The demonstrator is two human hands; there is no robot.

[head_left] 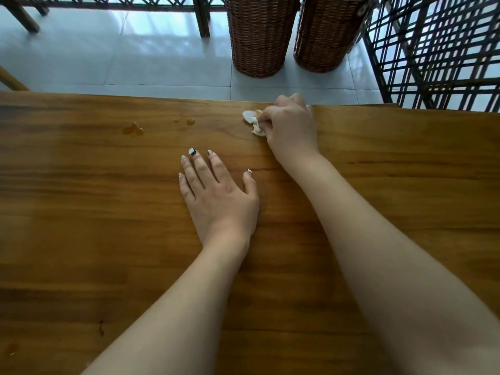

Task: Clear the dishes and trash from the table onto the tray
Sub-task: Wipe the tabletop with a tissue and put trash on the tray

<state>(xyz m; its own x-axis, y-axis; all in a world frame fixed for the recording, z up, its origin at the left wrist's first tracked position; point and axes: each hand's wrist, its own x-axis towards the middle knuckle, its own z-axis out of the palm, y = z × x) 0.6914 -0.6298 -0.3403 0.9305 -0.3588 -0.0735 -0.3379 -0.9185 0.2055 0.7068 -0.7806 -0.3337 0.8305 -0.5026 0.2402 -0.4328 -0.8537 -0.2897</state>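
My right hand (290, 125) reaches to the far edge of the wooden table (108, 212) and grips a crumpled white tissue (251, 121), stained brownish, against the tabletop. My left hand (216, 196) lies flat on the table nearer to me, fingers straight and spread, holding nothing. To the left of the tissue sit brown liquid drops (133, 129) and a smaller pair of brown drops (189, 121). No tray and no dishes are in view.
Beyond the table's far edge is a white tiled floor with two tall wicker baskets (257, 36). A dark lattice chair (438, 50) stands at the right. Wooden chair legs show at the top left. Another small brown spot (10, 347) lies near the front left.
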